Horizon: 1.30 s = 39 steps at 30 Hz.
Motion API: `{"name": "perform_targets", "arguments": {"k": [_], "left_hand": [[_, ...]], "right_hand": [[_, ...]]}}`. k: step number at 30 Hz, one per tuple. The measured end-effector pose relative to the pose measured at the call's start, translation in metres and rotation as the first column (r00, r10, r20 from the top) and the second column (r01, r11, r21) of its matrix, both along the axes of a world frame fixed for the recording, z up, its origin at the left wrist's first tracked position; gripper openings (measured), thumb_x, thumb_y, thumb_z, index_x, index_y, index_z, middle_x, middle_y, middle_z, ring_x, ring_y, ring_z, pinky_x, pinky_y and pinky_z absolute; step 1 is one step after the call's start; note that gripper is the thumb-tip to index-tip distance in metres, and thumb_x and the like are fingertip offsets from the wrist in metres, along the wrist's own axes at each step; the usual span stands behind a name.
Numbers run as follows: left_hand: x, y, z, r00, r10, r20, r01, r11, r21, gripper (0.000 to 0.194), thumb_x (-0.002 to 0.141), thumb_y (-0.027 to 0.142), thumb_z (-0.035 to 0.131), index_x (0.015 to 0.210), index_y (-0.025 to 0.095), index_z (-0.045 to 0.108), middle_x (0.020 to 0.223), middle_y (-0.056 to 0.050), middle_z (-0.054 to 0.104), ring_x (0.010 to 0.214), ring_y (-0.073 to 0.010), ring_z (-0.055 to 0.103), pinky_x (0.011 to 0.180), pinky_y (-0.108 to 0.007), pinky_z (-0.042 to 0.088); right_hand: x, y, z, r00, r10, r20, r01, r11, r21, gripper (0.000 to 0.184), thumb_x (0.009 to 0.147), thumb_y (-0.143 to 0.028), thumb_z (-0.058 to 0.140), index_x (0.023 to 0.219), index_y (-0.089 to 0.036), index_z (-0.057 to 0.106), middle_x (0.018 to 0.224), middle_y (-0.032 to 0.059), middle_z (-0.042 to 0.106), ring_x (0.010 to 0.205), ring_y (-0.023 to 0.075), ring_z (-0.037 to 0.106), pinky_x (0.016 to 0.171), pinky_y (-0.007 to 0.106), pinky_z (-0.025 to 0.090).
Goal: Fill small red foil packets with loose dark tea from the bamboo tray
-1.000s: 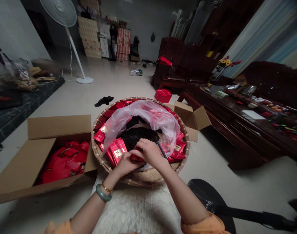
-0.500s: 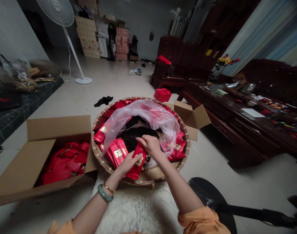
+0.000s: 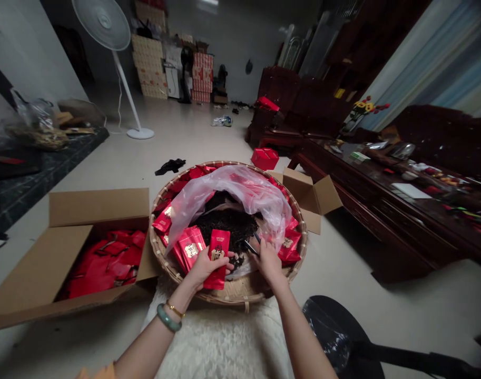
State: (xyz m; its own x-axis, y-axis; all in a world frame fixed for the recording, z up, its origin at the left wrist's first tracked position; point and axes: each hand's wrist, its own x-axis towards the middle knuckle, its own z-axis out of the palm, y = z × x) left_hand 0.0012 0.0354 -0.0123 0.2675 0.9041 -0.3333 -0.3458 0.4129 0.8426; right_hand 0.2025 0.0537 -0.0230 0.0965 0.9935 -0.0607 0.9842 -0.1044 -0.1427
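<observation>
The pale tile floor (image 3: 193,142) runs away from me, with a white stand fan (image 3: 104,23) at the upper left of the frame and a dark wood desk (image 3: 366,176) crowded with small items along the right. At the lower left stands an open cardboard box (image 3: 98,208) full of red packets (image 3: 101,263). A white fluffy rug (image 3: 220,342) lies under my forearms. In the middle of the frame, a wide round bamboo basket (image 3: 228,295) holds a clear plastic bag (image 3: 228,197) opened around dark loose tea (image 3: 222,229), with more red foil packets (image 3: 290,247) lying around it. My left hand (image 3: 203,268) grips a single red foil packet (image 3: 218,258) upright over the basket, fingers closed across its lower half. My right hand (image 3: 268,260) pinches a slim black tool (image 3: 251,246) just beside the tea.
</observation>
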Motion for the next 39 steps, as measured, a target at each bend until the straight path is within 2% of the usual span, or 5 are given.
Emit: {"name": "perform_targets", "arguments": {"k": [12, 16, 22, 28, 39], "left_hand": [[-0.003, -0.006, 0.0, 1.0, -0.002, -0.003, 0.002, 1.0, -0.006, 0.054, 0.055, 0.032, 0.082, 0.096, 0.011, 0.055, 0.107, -0.017, 0.066, 0.064, -0.0175, 0.069, 0.056, -0.025, 0.056], [-0.004, -0.008, -0.001, 0.999, -0.029, -0.023, 0.029, 1.0, -0.009, 0.051, 0.055, 0.031, 0.082, 0.094, 0.011, 0.056, 0.103, -0.015, 0.068, 0.064, -0.0176, 0.068, 0.057, -0.026, 0.055], [-0.003, -0.016, 0.012, 0.984, -0.153, -0.087, 0.157, 0.987, 0.041, 0.047, 0.056, 0.032, 0.081, 0.092, 0.011, 0.059, 0.084, -0.008, 0.07, 0.063, -0.0185, 0.068, 0.06, -0.029, 0.055], [-0.005, -0.034, 0.033, 0.975, -0.204, -0.091, 0.213, 0.972, 0.097, 0.044, 0.057, 0.03, 0.08, 0.092, 0.012, 0.059, 0.09, -0.009, 0.069, 0.058, -0.0153, 0.065, 0.056, -0.029, 0.054], [-0.007, -0.074, 0.042, 0.978, -0.197, -0.07, 0.203, 0.975, 0.093, 0.04, 0.055, 0.028, 0.081, 0.083, 0.012, 0.057, 0.065, 0.0, 0.062, 0.052, -0.0106, 0.057, 0.05, -0.025, 0.051]], "right_hand": [[0.016, -0.01, 0.015, 0.975, 0.037, -0.22, -0.042, 0.999, -0.018, 0.047, 0.08, -0.027, 0.056, 0.125, -0.016, 0.047, 0.107, 0.0134, 0.064, 0.099, 0.0252, 0.062, 0.077, 0.031, 0.046], [0.021, -0.005, 0.028, 0.783, 0.227, -0.579, -0.189, 0.974, 0.127, 0.048, 0.079, -0.032, 0.059, 0.123, -0.016, 0.052, 0.117, 0.0114, 0.061, 0.108, 0.0243, 0.057, 0.089, 0.034, 0.045], [0.001, 0.001, 0.07, 0.563, 0.205, -0.801, -0.403, 0.914, -0.049, 0.052, 0.073, -0.042, 0.064, 0.117, -0.013, 0.06, 0.102, 0.009, 0.068, 0.075, 0.0185, 0.061, 0.063, 0.028, 0.049], [-0.013, 0.0, 0.092, 0.538, 0.26, -0.802, -0.52, 0.851, -0.073, 0.042, 0.076, -0.038, 0.061, 0.108, -0.013, 0.066, 0.07, 0.0012, 0.065, 0.053, 0.01, 0.05, 0.047, 0.019, 0.037], [-0.026, -0.037, 0.109, 0.735, 0.446, -0.51, -0.459, 0.882, 0.108, 0.028, 0.078, -0.029, 0.057, 0.099, -0.016, 0.071, 0.081, 0.0023, 0.07, 0.069, 0.0157, 0.059, 0.061, 0.022, 0.04]]}}
